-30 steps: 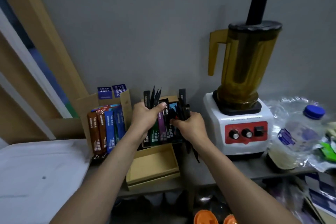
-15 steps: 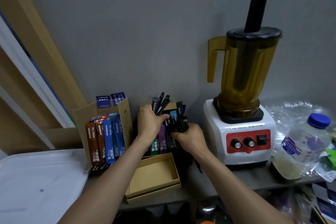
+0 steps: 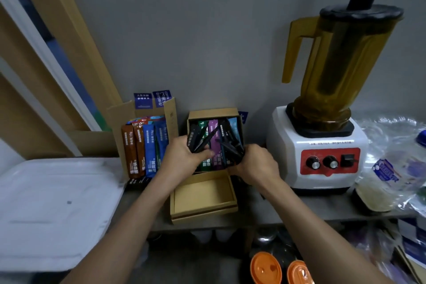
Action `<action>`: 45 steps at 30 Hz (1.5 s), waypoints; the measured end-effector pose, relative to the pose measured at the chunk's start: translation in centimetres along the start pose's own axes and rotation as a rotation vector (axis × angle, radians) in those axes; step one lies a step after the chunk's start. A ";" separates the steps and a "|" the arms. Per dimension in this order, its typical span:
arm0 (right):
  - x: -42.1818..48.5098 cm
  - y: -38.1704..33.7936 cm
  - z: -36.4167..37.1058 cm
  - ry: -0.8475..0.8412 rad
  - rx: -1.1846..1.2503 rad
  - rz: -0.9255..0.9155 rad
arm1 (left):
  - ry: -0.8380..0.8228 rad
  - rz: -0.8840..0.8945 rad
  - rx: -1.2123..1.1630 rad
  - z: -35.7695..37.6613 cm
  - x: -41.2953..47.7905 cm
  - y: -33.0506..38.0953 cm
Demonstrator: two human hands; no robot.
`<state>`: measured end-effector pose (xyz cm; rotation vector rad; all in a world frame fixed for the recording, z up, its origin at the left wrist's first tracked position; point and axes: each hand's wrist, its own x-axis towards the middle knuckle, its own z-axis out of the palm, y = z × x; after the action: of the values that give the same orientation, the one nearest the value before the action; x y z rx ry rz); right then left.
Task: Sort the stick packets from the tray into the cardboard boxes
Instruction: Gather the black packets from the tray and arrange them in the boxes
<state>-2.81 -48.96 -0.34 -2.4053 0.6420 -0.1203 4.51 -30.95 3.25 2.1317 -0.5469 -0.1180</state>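
Left hand (image 3: 184, 157) and right hand (image 3: 258, 166) each curl their fingers round a splayed bunch of black stick packets (image 3: 197, 140) at the mouth of the upright cardboard box (image 3: 212, 114); judgement: square the ends first, then slide them in beside the purple packet (image 3: 213, 127).

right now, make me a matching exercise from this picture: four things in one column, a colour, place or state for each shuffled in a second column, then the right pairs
Column one
1. blender jug
2. white tray
3. shallow cardboard box
4. black stick packets

Column two
a. gripped by the left hand and the right hand
b. far left of the view
c. amber, standing on a white base
d. nothing in it, nearer the person than the hands

Pairs: 1-c, 2-b, 3-d, 4-a
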 end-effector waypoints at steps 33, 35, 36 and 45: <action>-2.9 -4.7 2.6 -0.193 1.353 0.129 | -0.147 -0.175 -0.395 -1.7 -5.0 -1.5; -2.7 -5.2 3.0 -0.139 1.392 0.164 | -0.202 -0.179 -0.423 -1.7 -4.7 -1.7; -2.6 -5.4 3.1 -0.115 1.405 0.178 | -0.224 -0.161 -0.422 -1.6 -4.5 -1.8; -2.2 -6.8 3.2 -0.036 1.326 0.189 | -0.440 -0.122 -0.306 -1.6 -1.0 -1.7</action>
<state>-1.14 -41.46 1.38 -1.0655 0.5067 -0.3034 4.59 -28.49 2.74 1.8386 -0.6061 -0.7065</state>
